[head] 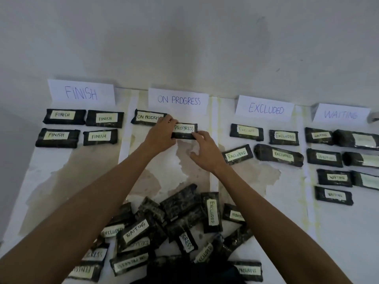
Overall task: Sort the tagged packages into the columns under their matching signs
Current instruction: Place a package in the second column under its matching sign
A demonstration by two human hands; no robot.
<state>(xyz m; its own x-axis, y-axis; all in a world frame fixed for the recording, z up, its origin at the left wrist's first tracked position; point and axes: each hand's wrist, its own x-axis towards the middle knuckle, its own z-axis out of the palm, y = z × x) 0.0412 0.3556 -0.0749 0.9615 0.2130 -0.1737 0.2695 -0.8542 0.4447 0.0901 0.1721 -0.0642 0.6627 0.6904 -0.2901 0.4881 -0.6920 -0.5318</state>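
Observation:
A dark package tagged ON PROGRESS (184, 131) lies under the ON PROGRESS sign (178, 100), to the right of another package with the same tag (146, 117). My left hand (162, 134) grips its left end, fingers curled over the top edge. My right hand (207, 149) touches its lower right corner with the fingertips, the other fingers spread and relaxed. A pile of several unsorted tagged packages (174, 218) lies near me between my forearms.
Signs FINISH (82, 92), EXCLUDED (265, 109) and WAITING (340, 114) stand along the wall. Several sorted packages lie under each: FINISH (61, 115), EXCLUDED (284, 136), WAITING (334, 177). The paper floor covering (96, 167) is stained and torn in places.

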